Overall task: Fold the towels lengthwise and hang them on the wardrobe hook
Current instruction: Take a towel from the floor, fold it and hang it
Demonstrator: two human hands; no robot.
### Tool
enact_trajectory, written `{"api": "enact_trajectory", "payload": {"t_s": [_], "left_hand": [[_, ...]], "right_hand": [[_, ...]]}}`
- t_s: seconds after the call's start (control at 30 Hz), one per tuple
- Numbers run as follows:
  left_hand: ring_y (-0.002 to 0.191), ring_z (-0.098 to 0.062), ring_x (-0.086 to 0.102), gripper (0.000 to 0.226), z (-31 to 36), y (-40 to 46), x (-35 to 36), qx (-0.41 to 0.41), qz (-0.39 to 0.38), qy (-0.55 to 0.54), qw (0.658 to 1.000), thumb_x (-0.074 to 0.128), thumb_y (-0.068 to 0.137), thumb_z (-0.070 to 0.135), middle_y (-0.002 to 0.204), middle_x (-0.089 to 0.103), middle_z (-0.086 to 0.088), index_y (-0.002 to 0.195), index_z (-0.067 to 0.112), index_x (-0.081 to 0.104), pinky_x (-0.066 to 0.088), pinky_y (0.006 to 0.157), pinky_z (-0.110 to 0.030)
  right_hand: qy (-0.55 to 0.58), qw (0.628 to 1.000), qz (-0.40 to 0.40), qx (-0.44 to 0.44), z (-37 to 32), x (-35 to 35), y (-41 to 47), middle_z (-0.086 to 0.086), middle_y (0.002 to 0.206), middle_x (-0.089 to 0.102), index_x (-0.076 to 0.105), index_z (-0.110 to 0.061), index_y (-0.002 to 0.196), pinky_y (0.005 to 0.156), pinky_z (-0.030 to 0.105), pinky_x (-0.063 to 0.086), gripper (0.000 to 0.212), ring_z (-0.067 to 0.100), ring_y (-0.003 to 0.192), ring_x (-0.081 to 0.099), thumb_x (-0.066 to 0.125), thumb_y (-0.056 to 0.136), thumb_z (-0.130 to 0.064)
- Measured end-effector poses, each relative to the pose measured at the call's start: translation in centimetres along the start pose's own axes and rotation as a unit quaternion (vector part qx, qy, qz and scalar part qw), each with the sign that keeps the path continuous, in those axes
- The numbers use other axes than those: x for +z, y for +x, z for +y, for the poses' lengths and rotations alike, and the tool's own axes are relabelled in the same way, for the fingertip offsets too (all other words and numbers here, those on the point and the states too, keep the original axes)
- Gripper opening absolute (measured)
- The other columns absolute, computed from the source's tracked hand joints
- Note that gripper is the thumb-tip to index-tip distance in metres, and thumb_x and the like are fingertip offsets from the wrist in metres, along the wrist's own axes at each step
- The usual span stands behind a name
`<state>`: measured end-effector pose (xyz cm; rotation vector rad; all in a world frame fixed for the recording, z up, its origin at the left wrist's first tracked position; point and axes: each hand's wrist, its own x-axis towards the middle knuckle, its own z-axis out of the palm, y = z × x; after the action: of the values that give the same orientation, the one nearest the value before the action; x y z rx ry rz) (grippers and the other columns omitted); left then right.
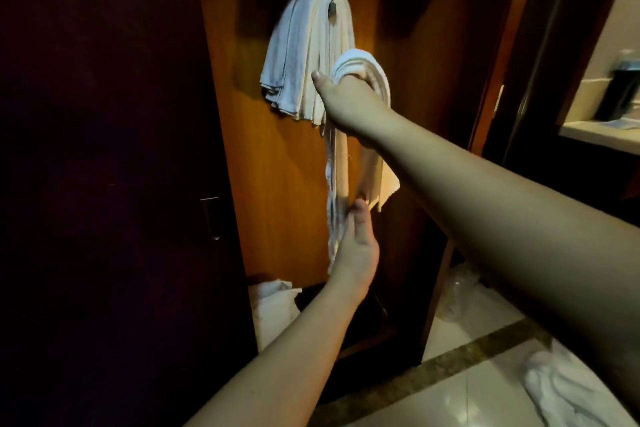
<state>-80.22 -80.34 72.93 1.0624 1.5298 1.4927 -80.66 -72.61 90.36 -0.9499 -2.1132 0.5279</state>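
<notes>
folded towel (pixel 363 69) draped over right hand (pixel 346 100), fingers hidden; left hand (pixel 356 250) flat against its hanging tail

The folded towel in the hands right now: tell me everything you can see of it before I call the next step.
The long white cloth towel folded into a narrow strip is draped in a loop over the right hand, whose fingers are hidden under it. Both tails hang down in front of the orange-brown wooden wardrobe panel. The left hand touches the lower ends with straight fingers. Its top sits beside, and below the crest of, the white towels already hanging on the hook.
</notes>
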Motion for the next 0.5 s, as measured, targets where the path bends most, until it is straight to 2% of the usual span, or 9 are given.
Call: {"api": "enact_trajectory", "payload": {"t_s": [0.03,0.1,0.17,0.23,0.27,0.33,0.37,0.43,0.5], "left_hand": [[0.145,-0.022,0.028,0.114,0.2,0.5,0.2,-0.002,0.022,0.016,1.0,0.008,0.055,0.102,0.155,0.034,0.003,0.151,0.044,0.024,0.024,0.116,-0.047],[0.132,-0.016,0.037,0.097,0.8,1.8,1.1,-0.009,0.051,-0.005,0.999,0.016,0.074,0.085,0.134,0.044,0.005,0.15,0.028,0.031,0.028,0.108,-0.038],[0.119,-0.017,0.045,0.086,1.5,3.5,1.9,-0.05,0.04,-0.018,0.998,0.016,0.085,0.074,0.124,0.048,0.0,0.148,0.018,0.034,0.032,0.104,-0.039],[0.09,-0.011,0.052,0.084,2.3,5.2,2.6,-0.062,0.033,-0.003,0.998,0.017,0.089,0.072,0.098,0.054,0.002,0.145,0.012,0.039,0.042,0.08,-0.029],[0.074,-0.009,0.049,0.091,2.6,5.9,2.7,-0.053,0.033,0.014,0.998,0.016,0.085,0.076,0.081,0.052,0.005,0.14,0.01,0.046,0.04,0.07,-0.027],[0.058,-0.012,0.044,0.11,3.1,8.1,2.6,-0.027,0.057,0.047,0.997,0.013,0.064,0.088,0.058,0.046,0.006,0.118,0.006,0.062,0.044,0.071,-0.03],[0.054,-0.013,0.042,0.11,3.3,9.2,2.5,-0.008,0.086,0.048,0.995,0.013,0.056,0.09,0.05,0.043,0.007,0.106,0.008,0.066,0.045,0.07,-0.032],[0.051,-0.011,0.04,0.107,4.1,11.3,2.5,0.025,0.144,0.008,0.989,0.012,0.05,0.094,0.049,0.04,0.009,0.103,0.018,0.067,0.037,0.059,-0.027],[0.063,-0.007,0.048,0.114,5.1,13.9,2.2,0.053,0.182,-0.079,0.979,0.013,0.045,0.1,0.067,0.052,0.012,0.118,0.028,0.063,0.033,0.062,-0.025]], "right_hand": [[0.012,1.0,0.004,-0.004,0.0,-0.5,0.2,0.003,0.051,0.042,0.041,-0.013,0.056,0.054,0.028,0.037,0.062,0.017,0.045,0.042,0.032,0.106,-0.047],[0.037,0.999,0.012,-0.012,0.1,-1.5,1.0,0.003,0.051,0.043,0.042,-0.014,0.055,0.059,0.03,0.04,0.062,0.018,0.045,0.043,0.032,0.106,-0.048],[0.049,0.999,0.016,-0.012,0.7,-2.3,2.0,0.006,0.057,0.049,0.047,-0.013,0.059,0.062,0.031,0.042,0.062,0.021,0.053,0.049,0.031,0.105,-0.05],[0.066,0.998,0.016,-0.007,1.6,-3.0,3.0,0.011,0.068,0.053,0.054,-0.011,0.069,0.061,0.031,0.041,0.059,0.024,0.062,0.051,0.031,0.104,-0.053],[0.077,0.997,0.013,-0.003,2.2,-3.2,3.5,0.013,0.072,0.054,0.056,-0.01,0.076,0.061,0.032,0.042,0.057,0.024,0.065,0.052,0.032,0.104,-0.054],[0.091,0.996,0.007,0.004,4.0,-3.8,4.9,0.014,0.079,0.058,0.059,-0.009,0.086,0.067,0.033,0.045,0.055,0.027,0.07,0.057,0.033,0.104,-0.054],[0.086,0.996,0.006,0.012,4.9,-4.1,5.4,0.014,0.08,0.061,0.06,-0.008,0.089,0.07,0.032,0.047,0.056,0.027,0.072,0.06,0.033,0.104,-0.054],[0.072,0.997,0.005,0.029,7.2,-4.9,6.9,0.005,0.084,0.064,0.062,-0.005,0.102,0.07,0.028,0.046,0.06,0.017,0.076,0.062,0.031,0.103,-0.055],[0.071,0.997,-0.005,0.04,9.8,-5.5,8.5,-0.001,0.095,0.063,0.061,-0.005,0.121,0.076,0.028,0.042,0.064,0.013,0.083,0.059,0.03,0.103,-0.058]]}}
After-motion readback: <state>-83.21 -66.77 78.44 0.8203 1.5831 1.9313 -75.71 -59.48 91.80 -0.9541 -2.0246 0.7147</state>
